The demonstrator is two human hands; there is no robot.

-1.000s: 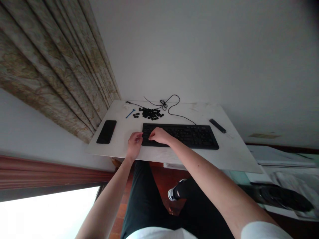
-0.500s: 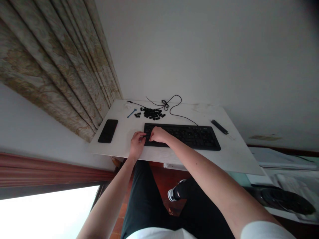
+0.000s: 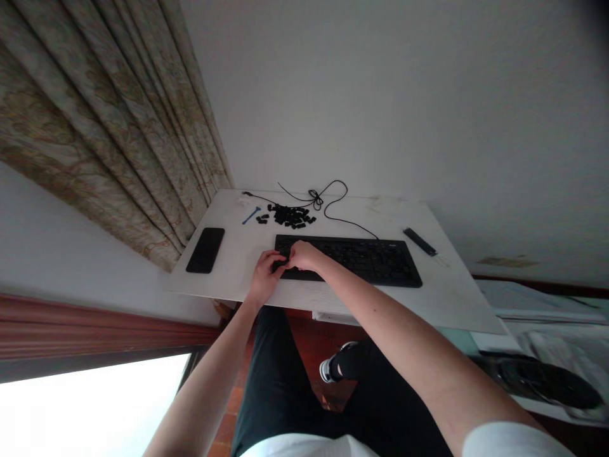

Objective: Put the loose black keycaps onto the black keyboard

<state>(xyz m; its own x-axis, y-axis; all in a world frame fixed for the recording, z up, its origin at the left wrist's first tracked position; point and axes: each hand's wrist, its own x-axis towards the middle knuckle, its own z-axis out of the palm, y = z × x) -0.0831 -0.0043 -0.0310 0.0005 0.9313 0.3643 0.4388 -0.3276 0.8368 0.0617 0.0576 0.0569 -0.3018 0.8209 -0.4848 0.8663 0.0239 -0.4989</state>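
Note:
A black keyboard (image 3: 361, 260) lies along the front of the white table, with dark gaps among its keys. Over its left end my right hand (image 3: 302, 255) is closed in a pinch, and what its fingertips hold is hidden. My left hand (image 3: 266, 271) comes in from the keyboard's left edge. Its thumb and forefinger curl together against the right fingertips, around something too small to make out. Behind the keyboard lies a heap of loose black keycaps (image 3: 291, 216). A thin blue tool (image 3: 251, 216) rests left of the heap.
A black phone (image 3: 205, 251) lies at the table's left. The keyboard's cable (image 3: 349, 222) loops along the back edge near the wall. A narrow black bar (image 3: 420, 242) lies at the right. A patterned curtain (image 3: 157, 127) hangs beside the table's left side.
My left hand has moved right, and its fingertips now meet those of my right hand. The right hand has shifted only slightly over the keyboard's left end.

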